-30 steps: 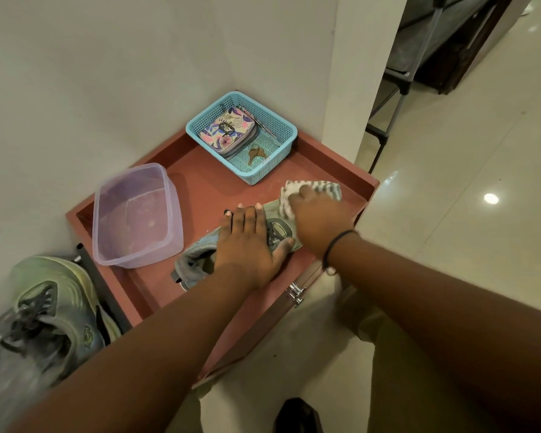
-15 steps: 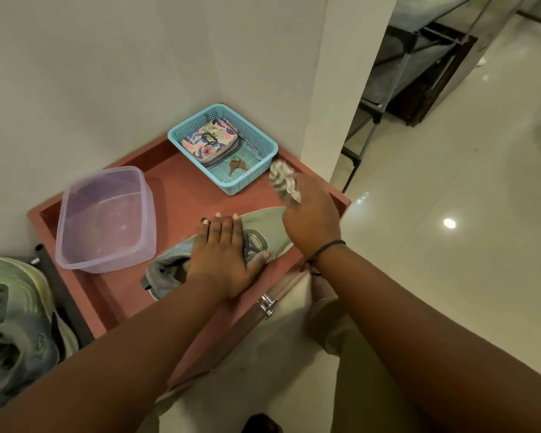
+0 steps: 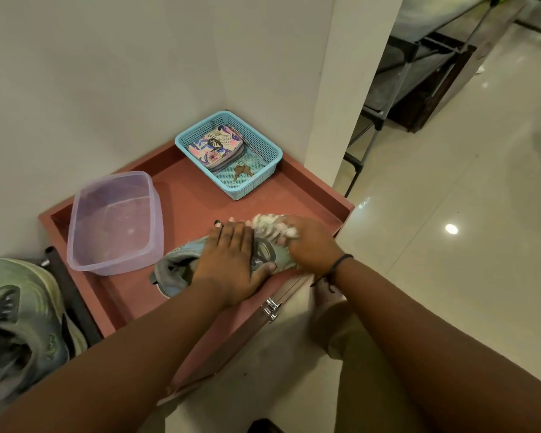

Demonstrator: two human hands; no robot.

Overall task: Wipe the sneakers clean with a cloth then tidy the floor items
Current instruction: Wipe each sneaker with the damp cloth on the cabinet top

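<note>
A grey-green sneaker (image 3: pixel 175 267) lies on its side on the reddish-brown tabletop (image 3: pixel 194 201), near the front edge. My left hand (image 3: pixel 231 264) presses flat on its middle, fingers straight. My right hand (image 3: pixel 313 245) grips a white and grey striped cloth (image 3: pixel 272 228) and holds it against the toe end of the sneaker. The toe is hidden under the cloth and hand. A second green sneaker (image 3: pixel 16 320) sits at the lower left, off the table and blurred.
A clear purple-tinted plastic tub (image 3: pixel 116 220) stands at the table's left. A blue mesh basket (image 3: pixel 263 145) at the back corner holds a floral pouch (image 3: pixel 216 145) and keys (image 3: pixel 242 171). Walls close the back. Glossy tiled floor (image 3: pixel 450 276) and a dark rack (image 3: pixel 419 76) lie to the right.
My right hand lifted the cloth off the toe half a second ago and has brought it back down onto the toe. My left hand stayed pressed on the sneaker.
</note>
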